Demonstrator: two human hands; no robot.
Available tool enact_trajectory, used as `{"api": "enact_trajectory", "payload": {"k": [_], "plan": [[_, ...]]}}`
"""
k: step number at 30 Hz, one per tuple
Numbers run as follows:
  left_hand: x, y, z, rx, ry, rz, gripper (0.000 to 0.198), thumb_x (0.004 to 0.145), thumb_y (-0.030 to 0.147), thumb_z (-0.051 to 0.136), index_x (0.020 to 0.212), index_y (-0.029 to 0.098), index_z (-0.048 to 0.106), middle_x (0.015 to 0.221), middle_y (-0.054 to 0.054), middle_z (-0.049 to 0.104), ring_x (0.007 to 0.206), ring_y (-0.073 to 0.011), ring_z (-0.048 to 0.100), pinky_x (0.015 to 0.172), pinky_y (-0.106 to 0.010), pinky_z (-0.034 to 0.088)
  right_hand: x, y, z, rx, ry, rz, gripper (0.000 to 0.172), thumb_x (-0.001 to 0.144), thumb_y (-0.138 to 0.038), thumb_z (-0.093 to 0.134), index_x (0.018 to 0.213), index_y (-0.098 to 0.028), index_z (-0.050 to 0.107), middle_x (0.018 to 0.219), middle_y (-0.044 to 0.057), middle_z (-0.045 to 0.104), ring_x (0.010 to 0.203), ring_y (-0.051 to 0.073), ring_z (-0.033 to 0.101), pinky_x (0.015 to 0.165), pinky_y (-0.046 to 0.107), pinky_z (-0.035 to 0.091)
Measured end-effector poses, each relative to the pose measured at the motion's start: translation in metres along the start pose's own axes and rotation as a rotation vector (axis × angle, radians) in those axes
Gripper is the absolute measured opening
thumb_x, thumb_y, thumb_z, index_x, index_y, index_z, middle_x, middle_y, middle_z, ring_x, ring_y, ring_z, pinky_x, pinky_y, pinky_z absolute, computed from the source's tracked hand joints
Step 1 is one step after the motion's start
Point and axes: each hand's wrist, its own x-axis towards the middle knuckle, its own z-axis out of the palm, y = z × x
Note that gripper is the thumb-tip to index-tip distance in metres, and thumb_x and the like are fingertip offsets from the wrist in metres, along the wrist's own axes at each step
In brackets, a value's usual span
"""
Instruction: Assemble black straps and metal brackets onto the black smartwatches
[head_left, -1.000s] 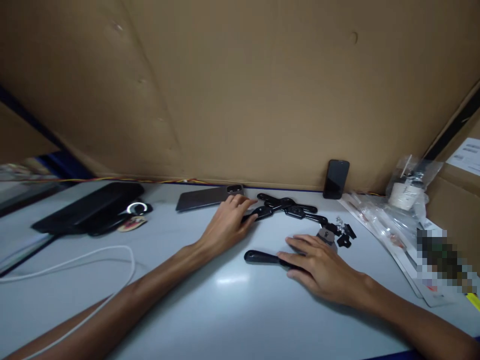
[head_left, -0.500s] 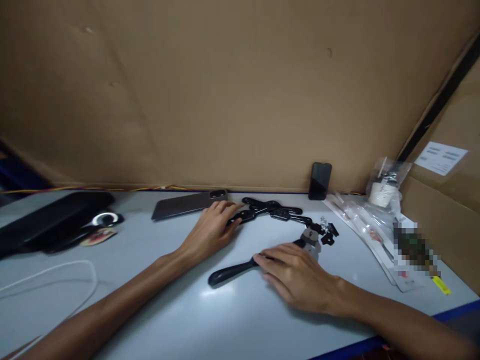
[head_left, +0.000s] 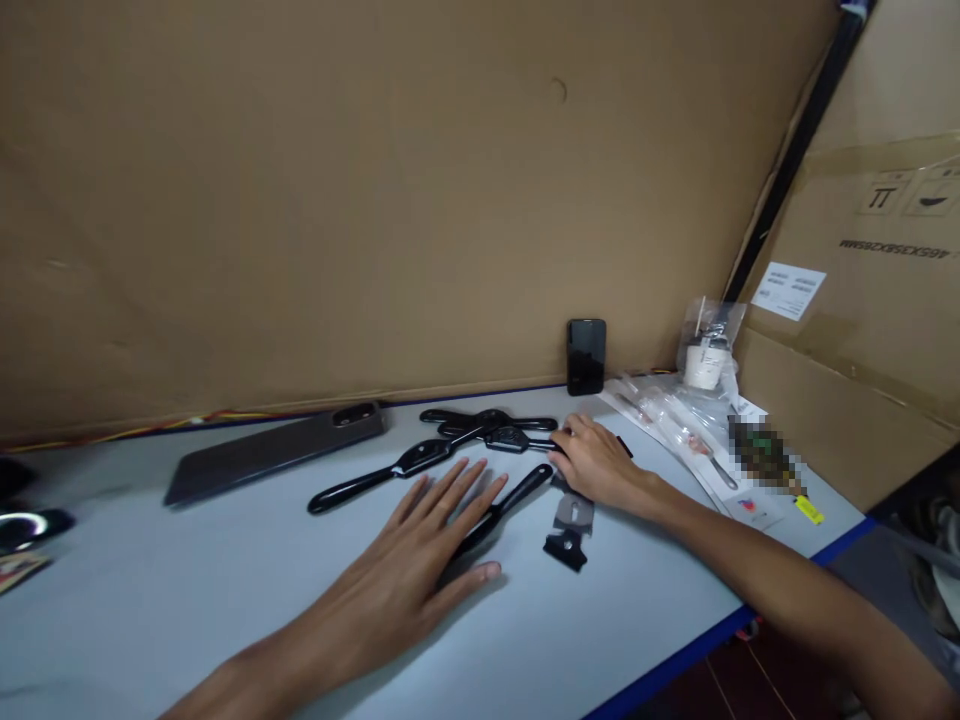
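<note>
My left hand (head_left: 420, 560) lies with fingers spread over a black spokeshave (head_left: 525, 490), covering much of its body and one handle. Another spokeshave (head_left: 421, 457) rests just beyond my fingertips. Behind it, more spokeshaves (head_left: 517, 438) are crossed in a loose pile. My right hand (head_left: 596, 460) reaches down beside that pile with its fingers bent inward at the tabletop. Whatever those fingers hold is hidden. Just in front of it lie grey metal blades (head_left: 575, 513), with a black lever cap (head_left: 567, 550) at their near edge.
A dark phone (head_left: 277, 450) lies at the back left. Another phone (head_left: 586, 356) leans upright against the cardboard wall (head_left: 450, 200). Plastic packages (head_left: 682, 430) and a bagged white cup (head_left: 705, 365) occupy the right side. The table's blue edge (head_left: 660, 670) runs along the front right.
The view has turned right. My left hand has left the rear spokeshave and now covers the nearer one. My right hand has moved off that nearer spokeshave to the small parts behind the blades.
</note>
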Motion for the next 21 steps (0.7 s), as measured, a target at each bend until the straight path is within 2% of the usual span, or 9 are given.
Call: {"api": "enact_trajectory", "payload": {"k": [3, 6, 8, 11, 13, 15, 18, 21], "plan": [[0.002, -0.005, 0.002, 0.01, 0.051, -0.011, 0.083, 0.095, 0.064, 0.053, 0.164, 0.041, 0.012, 0.169, -0.004, 0.026, 0.153, -0.0383, 0.03, 0.122, -0.065, 0.028, 0.0, -0.003, -0.007, 0.29, -0.008, -0.097, 0.024, 0.101, -0.017, 0.054, 0.11, -0.018, 0.076, 0.109, 0.009, 0.074, 0.106, 0.02, 0.066, 0.093, 0.031, 0.049], [0.005, -0.007, -0.001, -0.013, 0.024, 0.012, 0.085, 0.095, 0.064, 0.053, 0.163, 0.042, 0.009, 0.168, -0.002, 0.025, 0.154, -0.0379, 0.027, 0.122, -0.065, 0.027, 0.004, 0.009, -0.025, 0.476, 0.1, -0.038, 0.03, 0.102, -0.015, 0.05, 0.114, -0.02, 0.076, 0.105, 0.005, 0.078, 0.099, 0.017, 0.071, 0.089, 0.027, 0.05], [0.006, -0.006, -0.005, -0.039, -0.03, 0.026, 0.084, 0.096, 0.064, 0.053, 0.163, 0.042, 0.008, 0.168, -0.002, 0.026, 0.154, -0.0374, 0.027, 0.122, -0.065, 0.028, 0.007, 0.021, -0.036, 0.372, 0.184, 0.048, 0.029, 0.101, -0.015, 0.05, 0.114, -0.017, 0.075, 0.108, 0.007, 0.078, 0.099, 0.018, 0.071, 0.087, 0.028, 0.049], [0.007, -0.002, -0.012, -0.073, -0.073, 0.03, 0.08, 0.097, 0.063, 0.051, 0.163, 0.041, 0.012, 0.167, -0.002, 0.029, 0.153, -0.0362, 0.031, 0.121, -0.063, 0.031, 0.007, 0.031, -0.045, 0.139, 0.09, 0.084, 0.024, 0.099, -0.014, 0.053, 0.102, -0.017, 0.077, 0.1, 0.008, 0.078, 0.091, 0.02, 0.07, 0.08, 0.028, 0.046], [0.007, -0.001, -0.013, -0.084, -0.065, 0.021, 0.076, 0.098, 0.063, 0.051, 0.162, 0.041, 0.017, 0.166, -0.002, 0.031, 0.152, -0.0359, 0.032, 0.121, -0.062, 0.032, 0.001, 0.025, -0.045, 0.084, -0.029, 0.047, 0.018, 0.096, -0.018, 0.06, 0.093, -0.018, 0.077, 0.087, 0.006, 0.077, 0.081, 0.02, 0.069, 0.072, 0.027, 0.044], [0.007, -0.002, -0.012, -0.092, -0.05, 0.012, 0.075, 0.097, 0.061, 0.053, 0.162, 0.041, 0.02, 0.166, -0.002, 0.032, 0.152, -0.0356, 0.031, 0.122, -0.062, 0.032, -0.007, 0.01, -0.04, 0.069, -0.094, -0.011, 0.015, 0.095, -0.022, 0.062, 0.091, -0.018, 0.076, 0.085, 0.006, 0.076, 0.078, 0.02, 0.069, 0.068, 0.027, 0.043], [0.007, -0.004, -0.009, -0.095, -0.033, 0.018, 0.078, 0.096, 0.061, 0.055, 0.162, 0.042, 0.019, 0.166, -0.001, 0.031, 0.153, -0.0353, 0.03, 0.123, -0.062, 0.031, -0.017, -0.018, -0.029, 0.039, -0.107, -0.085, 0.024, 0.099, -0.015, 0.051, 0.095, -0.014, 0.074, 0.098, 0.012, 0.075, 0.085, 0.021, 0.069, 0.074, 0.029, 0.046], [0.007, -0.006, -0.007, -0.081, -0.025, 0.023, 0.081, 0.095, 0.062, 0.056, 0.163, 0.042, 0.016, 0.166, -0.001, 0.031, 0.153, -0.0356, 0.029, 0.123, -0.063, 0.028, -0.015, -0.028, -0.025, 0.232, -0.134, -0.114, 0.026, 0.096, -0.007, 0.05, 0.101, -0.015, 0.074, 0.101, 0.009, 0.077, 0.091, 0.019, 0.07, 0.083, 0.027, 0.049]]}}
